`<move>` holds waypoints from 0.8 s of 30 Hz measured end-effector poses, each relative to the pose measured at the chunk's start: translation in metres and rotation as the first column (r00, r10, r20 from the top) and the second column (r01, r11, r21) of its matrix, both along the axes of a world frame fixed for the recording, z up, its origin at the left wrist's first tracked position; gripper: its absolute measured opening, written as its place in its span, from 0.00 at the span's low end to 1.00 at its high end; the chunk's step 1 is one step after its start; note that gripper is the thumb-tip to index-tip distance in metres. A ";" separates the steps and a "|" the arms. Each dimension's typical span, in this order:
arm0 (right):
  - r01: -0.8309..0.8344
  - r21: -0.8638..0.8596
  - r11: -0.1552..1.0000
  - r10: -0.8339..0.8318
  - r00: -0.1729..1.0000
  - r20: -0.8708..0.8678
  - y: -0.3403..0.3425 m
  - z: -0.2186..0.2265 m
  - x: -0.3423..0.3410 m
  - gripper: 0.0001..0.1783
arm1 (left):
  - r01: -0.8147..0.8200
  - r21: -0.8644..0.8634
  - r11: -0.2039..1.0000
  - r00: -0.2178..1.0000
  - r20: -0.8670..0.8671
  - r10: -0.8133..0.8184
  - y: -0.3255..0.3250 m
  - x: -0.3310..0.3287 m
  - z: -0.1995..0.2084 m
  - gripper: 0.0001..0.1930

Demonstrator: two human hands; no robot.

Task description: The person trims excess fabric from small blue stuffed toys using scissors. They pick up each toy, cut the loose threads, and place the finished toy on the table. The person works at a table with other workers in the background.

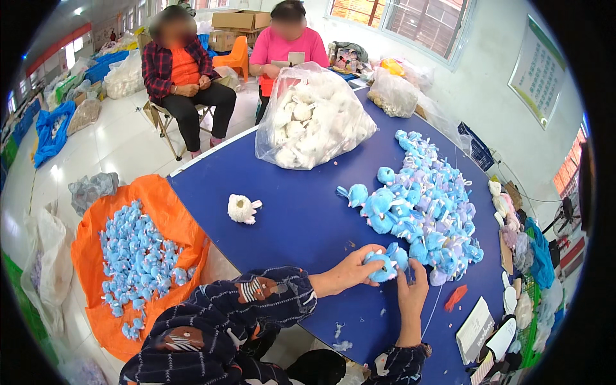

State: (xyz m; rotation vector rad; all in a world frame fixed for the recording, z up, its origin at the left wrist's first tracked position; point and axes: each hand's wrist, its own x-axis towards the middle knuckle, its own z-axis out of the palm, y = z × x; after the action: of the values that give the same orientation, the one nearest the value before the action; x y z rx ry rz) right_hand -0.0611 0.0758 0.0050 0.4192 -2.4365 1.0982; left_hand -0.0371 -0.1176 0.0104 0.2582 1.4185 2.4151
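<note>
Above the near part of the blue table (276,237), my left hand (350,268) is closed on a small blue plush toy (381,267). My right hand (412,289) meets it from the right, its thumb and fingers at the toy's lower right side; whether they pinch a part of it is hard to make out. Just beyond the right fingers lies a large pile of blue and lilac plush toys (427,205), several with pale ribbon loops. A single white plush piece (243,209) rests on the table to the left.
A clear bag of white plush pieces (314,119) stands at the table's far edge. Left, an orange sheet (86,256) holds many blue toys. Two people sit beyond the table. A red scrap (456,298) and a white box (475,329) lie right, beside a green crate (530,321).
</note>
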 end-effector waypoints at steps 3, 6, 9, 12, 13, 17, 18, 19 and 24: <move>-0.050 -0.290 0.956 0.059 0.998 0.021 -0.001 0.003 0.006 0.16 | -0.012 -0.038 0.999 1.000 -0.010 0.011 0.003 0.001 0.001 0.20; -0.046 -0.443 0.895 0.169 0.955 0.244 -0.014 0.028 0.027 0.17 | 0.021 -0.172 0.985 0.993 -0.112 -0.041 0.001 0.003 -0.001 0.19; -0.107 -0.432 0.895 0.223 0.948 0.227 -0.021 0.025 0.032 0.15 | 0.036 -0.336 0.941 0.946 -0.293 -0.141 0.003 0.003 -0.002 0.18; -0.145 -0.287 0.947 0.200 0.964 0.173 -0.021 0.022 0.032 0.10 | -0.033 -0.404 0.914 0.894 -0.421 -0.154 0.005 0.004 -0.004 0.18; -0.156 -0.241 0.958 0.194 0.971 0.142 -0.021 0.022 0.032 0.09 | -0.070 -0.400 0.914 0.879 -0.458 -0.133 0.007 0.005 -0.005 0.17; -0.120 -0.285 0.951 0.166 0.975 0.144 -0.023 0.026 0.034 0.06 | -0.105 -0.420 0.901 0.853 -0.504 -0.135 0.006 0.005 -0.007 0.20; -0.105 -0.319 0.942 0.161 0.975 0.152 -0.021 0.024 0.034 0.06 | -0.103 -0.421 0.901 0.853 -0.503 -0.138 0.006 0.005 -0.005 0.20; -0.091 -0.353 0.931 0.156 0.975 0.161 -0.020 0.023 0.034 0.06 | -0.101 -0.422 0.901 0.853 -0.503 -0.140 0.006 0.005 -0.003 0.19; -0.054 -0.366 0.929 0.114 0.983 0.144 -0.025 0.028 0.041 0.09 | -0.130 -0.451 0.883 0.836 -0.529 -0.147 0.005 0.007 -0.002 0.18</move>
State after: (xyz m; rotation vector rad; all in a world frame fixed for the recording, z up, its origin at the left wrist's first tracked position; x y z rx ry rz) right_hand -0.0205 0.0508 0.0332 0.3272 -2.2952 1.6392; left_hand -0.0305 -0.1129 0.0082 0.8889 2.1896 1.9616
